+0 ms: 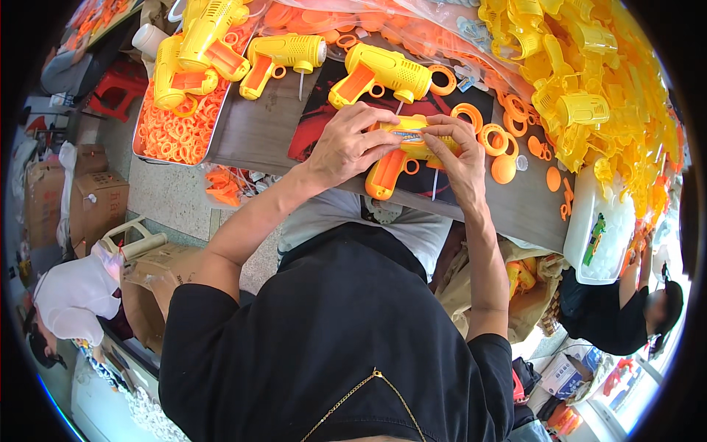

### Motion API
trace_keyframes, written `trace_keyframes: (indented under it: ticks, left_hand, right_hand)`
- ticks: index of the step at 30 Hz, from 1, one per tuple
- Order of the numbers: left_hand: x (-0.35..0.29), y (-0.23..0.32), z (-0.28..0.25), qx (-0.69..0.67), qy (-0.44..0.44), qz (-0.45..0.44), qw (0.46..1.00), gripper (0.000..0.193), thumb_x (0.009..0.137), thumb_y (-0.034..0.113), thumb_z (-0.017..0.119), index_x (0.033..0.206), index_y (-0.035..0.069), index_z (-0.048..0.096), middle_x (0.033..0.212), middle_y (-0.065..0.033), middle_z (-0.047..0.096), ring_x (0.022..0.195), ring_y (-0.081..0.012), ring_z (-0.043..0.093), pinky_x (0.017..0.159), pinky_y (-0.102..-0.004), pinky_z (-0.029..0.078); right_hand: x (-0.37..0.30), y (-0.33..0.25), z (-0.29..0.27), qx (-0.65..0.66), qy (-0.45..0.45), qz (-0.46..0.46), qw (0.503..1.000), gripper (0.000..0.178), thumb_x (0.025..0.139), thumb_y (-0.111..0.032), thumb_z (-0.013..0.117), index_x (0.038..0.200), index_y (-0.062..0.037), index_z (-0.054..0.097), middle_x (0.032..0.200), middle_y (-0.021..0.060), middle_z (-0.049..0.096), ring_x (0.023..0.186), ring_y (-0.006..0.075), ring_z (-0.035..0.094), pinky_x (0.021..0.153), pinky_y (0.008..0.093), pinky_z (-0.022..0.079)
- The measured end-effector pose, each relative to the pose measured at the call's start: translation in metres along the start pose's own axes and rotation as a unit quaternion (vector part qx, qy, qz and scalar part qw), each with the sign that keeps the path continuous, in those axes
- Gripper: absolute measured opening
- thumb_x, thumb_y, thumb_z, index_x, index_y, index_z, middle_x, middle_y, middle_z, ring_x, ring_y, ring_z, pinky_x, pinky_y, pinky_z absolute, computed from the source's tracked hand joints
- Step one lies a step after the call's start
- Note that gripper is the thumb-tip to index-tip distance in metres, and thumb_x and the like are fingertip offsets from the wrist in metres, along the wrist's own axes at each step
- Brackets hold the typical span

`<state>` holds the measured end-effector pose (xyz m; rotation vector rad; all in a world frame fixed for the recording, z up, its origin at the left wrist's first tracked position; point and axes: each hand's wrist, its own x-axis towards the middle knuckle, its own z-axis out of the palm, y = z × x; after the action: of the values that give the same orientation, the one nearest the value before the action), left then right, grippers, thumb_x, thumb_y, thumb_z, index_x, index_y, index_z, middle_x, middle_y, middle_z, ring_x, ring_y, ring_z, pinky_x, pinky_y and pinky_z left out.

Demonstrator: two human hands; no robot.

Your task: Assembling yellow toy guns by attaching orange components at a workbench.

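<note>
A yellow toy gun (384, 175) with an orange handle lies on its side at the table's near edge, between my two hands. A small blue and white label (409, 135) shows on its yellow body. My left hand (346, 147) is closed, thumb and fingers pressed at the label's left end. From the other side, my right hand (458, 151) pinches the body near the label's right end. The fingers partly hide the body. Just beyond lies another yellow toy gun (383, 70), with a thin metal rod under it.
Orange rings (493, 138) and discs lie right of my hands. An orange-filled tray (180, 132) stands left, with yellow toy guns (213, 44) on top. Yellow shell halves (589, 110) pile up at right, above a white bin (600, 243). Other people (77, 291) are at both sides.
</note>
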<state>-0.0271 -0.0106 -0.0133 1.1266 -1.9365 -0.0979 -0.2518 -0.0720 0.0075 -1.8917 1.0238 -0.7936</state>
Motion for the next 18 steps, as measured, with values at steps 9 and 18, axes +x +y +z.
trace_keyframes:
  ticks: [9, 18]
  left_hand:
    - [0.0044, -0.0019, -0.0018, 0.009, -0.026, 0.01, 1.0, 0.023, 0.077, 0.013, 0.08, 0.096, 0.013, 0.067, 0.11, 0.0014, 0.065, 0.094, -0.0211, 0.061, 0.085, -0.0366, 0.05]
    - [0.0086, -0.0018, -0.0047, 0.003, -0.036, 0.023, 0.999, 0.024, 0.078, 0.015, 0.08, 0.1, 0.016, 0.073, 0.108, 0.0024, 0.066, 0.093, -0.0198, 0.061, 0.085, -0.0338, 0.05]
  right_hand:
    - [-0.0018, 0.0001, -0.0005, 0.1, 0.001, 0.031, 0.994, 0.018, 0.09, -0.014, 0.074, 0.104, -0.0037, 0.076, 0.123, 0.008, 0.065, 0.12, 0.0185, 0.053, 0.1, 0.0332, 0.045]
    - [-0.0014, 0.0031, -0.0012, 0.086, -0.005, 0.03, 0.996, 0.018, 0.09, -0.014, 0.073, 0.104, -0.003, 0.076, 0.125, 0.0084, 0.064, 0.121, 0.0187, 0.053, 0.099, 0.0331, 0.048]
